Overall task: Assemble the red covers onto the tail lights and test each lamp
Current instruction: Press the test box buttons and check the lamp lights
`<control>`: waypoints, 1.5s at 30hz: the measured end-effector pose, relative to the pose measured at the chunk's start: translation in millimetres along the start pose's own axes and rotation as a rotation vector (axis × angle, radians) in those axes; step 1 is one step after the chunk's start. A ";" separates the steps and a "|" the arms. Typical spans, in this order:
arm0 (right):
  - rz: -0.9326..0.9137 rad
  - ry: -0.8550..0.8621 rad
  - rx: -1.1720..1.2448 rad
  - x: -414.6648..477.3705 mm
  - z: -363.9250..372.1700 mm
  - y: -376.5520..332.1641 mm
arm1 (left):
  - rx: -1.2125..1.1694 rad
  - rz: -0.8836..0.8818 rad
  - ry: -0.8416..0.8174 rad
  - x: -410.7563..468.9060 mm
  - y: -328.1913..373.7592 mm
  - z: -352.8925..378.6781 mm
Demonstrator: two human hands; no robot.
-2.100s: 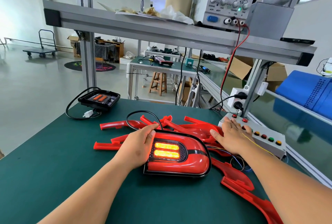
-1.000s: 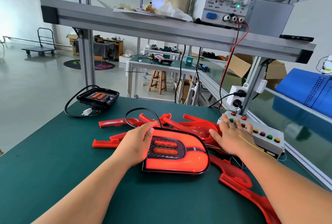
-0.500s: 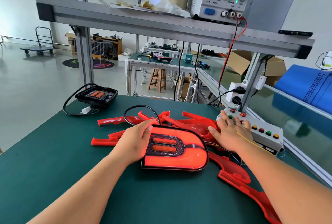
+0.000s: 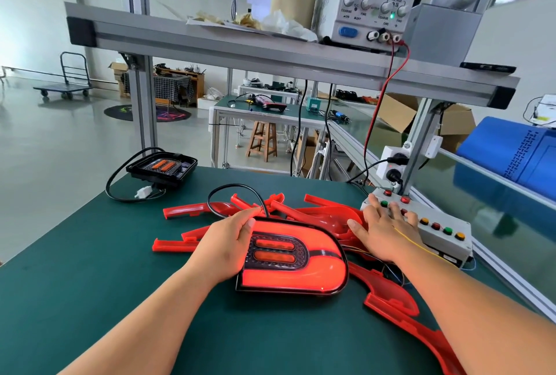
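**Head view.** The tail light [image 4: 296, 266] lies flat on the green table [image 4: 90, 284], directly in front of you and a little right of centre. Its red cover [image 4: 319, 277] is fitted and glows bright red around the rim. The two oblong bars in its dark centre panel look dim.

Your left grip [image 4: 230, 244] holds the left end of the lamp. The fingers bend over its far corner and the thumb lies on the top face. A black cable [image 4: 233, 189] loops up from behind this corner.

Your right grip [image 4: 386, 229] is spread flat, palm down. Its fingertips [image 4: 373, 200] rest among the coloured buttons at the near end of the white control box [image 4: 451, 250], which sits at the right edge of the table. Which button is pressed cannot be told. A thin yellow wire [image 4: 421, 247] crosses the back of your wrist.

The loose red covers [image 4: 326, 213] lie in a heap behind and beside the lamp. Some pass under it, and others trail toward you along the right side.

A second tail light [image 4: 164, 167], without a red cover, sits at the far left corner of the table. Its cable and white plug lie beside it.

On the aluminium shelf [image 4: 240, 50] above stands the power supply [image 4: 370, 1]. Its red digits read 12.00, and a red lead [image 4: 380, 107] drops from its terminals toward the table.
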State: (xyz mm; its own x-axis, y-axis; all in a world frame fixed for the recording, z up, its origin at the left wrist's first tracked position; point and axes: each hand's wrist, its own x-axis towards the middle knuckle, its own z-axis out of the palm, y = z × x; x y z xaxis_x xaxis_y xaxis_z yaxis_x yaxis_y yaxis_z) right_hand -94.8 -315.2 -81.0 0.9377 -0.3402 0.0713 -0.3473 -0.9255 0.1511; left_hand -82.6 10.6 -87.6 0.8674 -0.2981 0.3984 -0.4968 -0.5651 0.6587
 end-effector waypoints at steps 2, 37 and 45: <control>0.003 -0.009 0.031 -2.2 -2.3 -0.6 | -0.015 0.001 0.006 -1.3 -0.6 0.0; -0.199 0.269 0.328 -62.7 -14.5 -45.1 | 0.061 -0.105 -0.124 3.1 3.0 -24.6; -0.175 0.282 0.268 -69.7 -18.3 -46.1 | 0.156 0.077 -0.142 15.8 58.8 -8.8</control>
State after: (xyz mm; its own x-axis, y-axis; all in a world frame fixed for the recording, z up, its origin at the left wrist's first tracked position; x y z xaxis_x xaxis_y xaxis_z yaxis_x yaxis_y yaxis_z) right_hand -144.4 -245.7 -74.9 0.9285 -0.1495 0.3400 -0.1320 -0.9885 -0.0741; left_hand -98.4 -20.6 -37.0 0.8281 -0.4440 0.3423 -0.5605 -0.6455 0.5188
